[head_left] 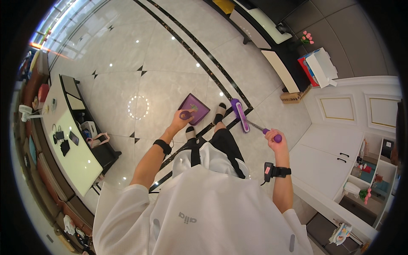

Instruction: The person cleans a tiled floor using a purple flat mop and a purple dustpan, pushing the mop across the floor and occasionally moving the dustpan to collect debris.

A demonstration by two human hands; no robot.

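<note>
While the person stands on the pale marble floor, the left hand is clenched around the upright handle of a purple dustpan, whose pan rests flat on the tiles just ahead of the left foot. The right hand grasps the purple end of a short broom; its brush head sits on the floor near the right foot, beside the black inlay stripe and apart from the pan's mouth. A small speck of debris shows inside the pan, so some sweeping appears done. No further dirt can be made out on the tiles; too small to tell. Judgement: collection partly done, and the pan is not yet emptied.
</note>
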